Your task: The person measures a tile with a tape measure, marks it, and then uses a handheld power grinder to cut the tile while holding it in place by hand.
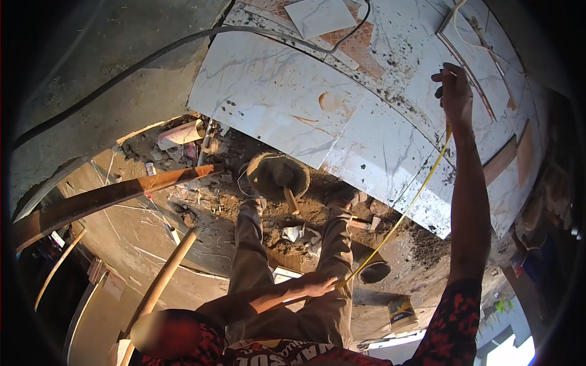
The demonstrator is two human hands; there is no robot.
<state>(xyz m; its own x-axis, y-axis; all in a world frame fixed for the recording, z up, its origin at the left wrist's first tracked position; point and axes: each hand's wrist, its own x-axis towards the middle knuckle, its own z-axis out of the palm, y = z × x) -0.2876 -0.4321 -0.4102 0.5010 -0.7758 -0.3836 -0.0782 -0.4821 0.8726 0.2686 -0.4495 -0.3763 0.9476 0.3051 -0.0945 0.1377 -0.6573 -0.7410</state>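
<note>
My left hand (325,283) is closed on the lower end of a yellow tape measure (403,218), close to my thigh. The pulled-out blade slants up to the right and passes out of sight behind my right wrist. My right hand (456,94) is raised over the white marbled tiles (390,143) with its fingers curled in. The blade leads to that hand, but its grip is partly hidden.
A basin (299,177) with a wooden-handled tool stands between my feet, a hammer (365,224) nearby. A black cable (146,59) crosses the tiles. Tile offcuts (320,15) lie at the back. A rusty metal bar (116,192) and wooden pole (162,277) are at left.
</note>
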